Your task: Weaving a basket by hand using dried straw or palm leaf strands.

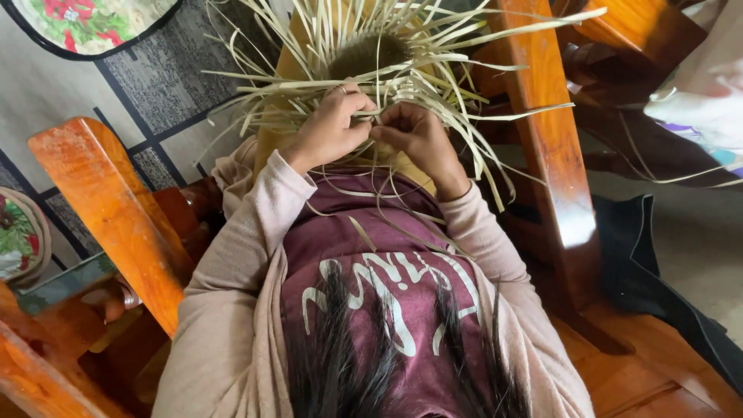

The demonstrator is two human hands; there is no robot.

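Orange-varnished wooden chair frames [108, 209] bound the seated work position on both sides, standing on a grey patterned floor covering [147, 93].

Nearest the camera: dark hair strands and a maroon printed shirt [379, 263] under a pale pink cardigan [232, 286]. Several loose pale strips lie across the shirt front.

Beyond the lap, both hands meet at the near rim of the woven straw piece [371, 62], a partly finished round article with a dense dark centre and many unwoven flat strips radiating outward.

- Left hand [329, 124]: fingers curled shut, pinching strips at the rim. A ring shows on one finger.
- Right hand [414, 135]: fingers likewise curled shut, pinching strips at the same rim section, touching or almost touching the left hand at the fingertips.

Governing relation: the working point sits at the pinch line between the two hands, on the edge of the woven straw piece closest to the body. The woven body lies directly beyond the hands, away from the person. The free strips [511, 116] fan outward from the centre, so the strips in the pinch run roughly from the centre toward the person. Both hands are equally near the working point; neither leads.

Farther out: a floral-print cushion [85, 19] at upper left, a second floral round item [19, 232] at the left edge, a dark cloth [658, 271] on the floor at right, and pale fabric [704, 101] at upper right.
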